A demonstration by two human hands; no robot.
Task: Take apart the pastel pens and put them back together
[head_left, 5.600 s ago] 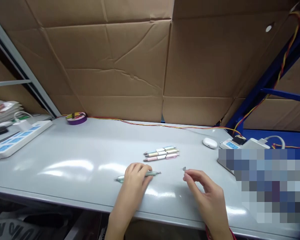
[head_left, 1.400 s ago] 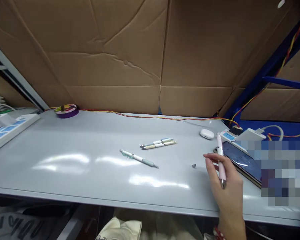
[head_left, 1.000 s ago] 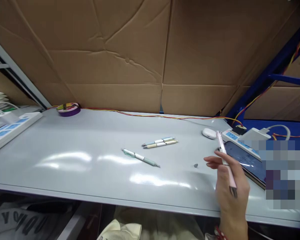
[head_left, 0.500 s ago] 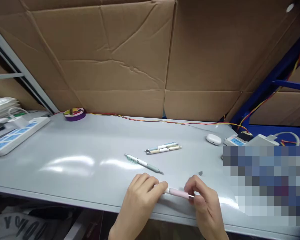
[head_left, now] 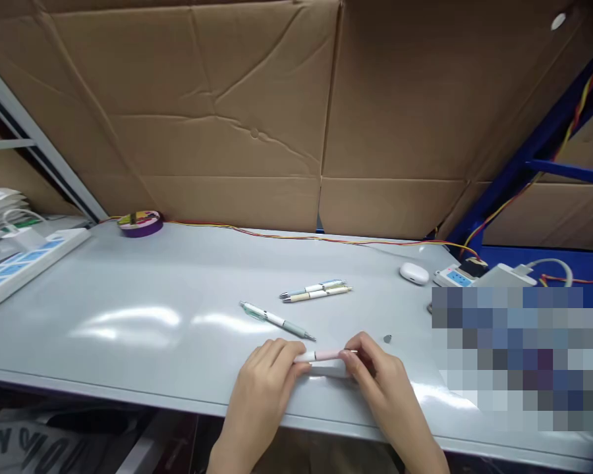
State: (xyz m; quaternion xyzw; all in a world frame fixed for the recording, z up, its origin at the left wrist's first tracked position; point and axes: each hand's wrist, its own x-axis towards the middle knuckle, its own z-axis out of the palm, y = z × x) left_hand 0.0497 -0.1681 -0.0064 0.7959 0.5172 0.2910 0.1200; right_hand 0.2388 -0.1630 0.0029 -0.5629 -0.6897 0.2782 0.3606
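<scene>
Both my hands hold a pink and white pen (head_left: 323,356) level just above the grey table (head_left: 153,316), near its front edge. My left hand (head_left: 267,372) pinches the white end. My right hand (head_left: 370,368) pinches the pink tip end. A green and white pen (head_left: 277,320) lies slantwise just beyond my hands. Two more pens (head_left: 316,290), one bluish and one cream, lie side by side farther back. A small grey metal tip (head_left: 387,339) rests on the table right of my right hand.
A white earbud case (head_left: 414,273) and a power strip (head_left: 454,277) sit at the right. A long white power strip (head_left: 24,263) lies at the left. A purple tape roll (head_left: 140,222) and a red-yellow cable (head_left: 296,238) run along the cardboard wall.
My right hand took the pink pen from the group and brought it to the front edge. My left hand came back into view and gripped its other end. The green pen now lies alone.
</scene>
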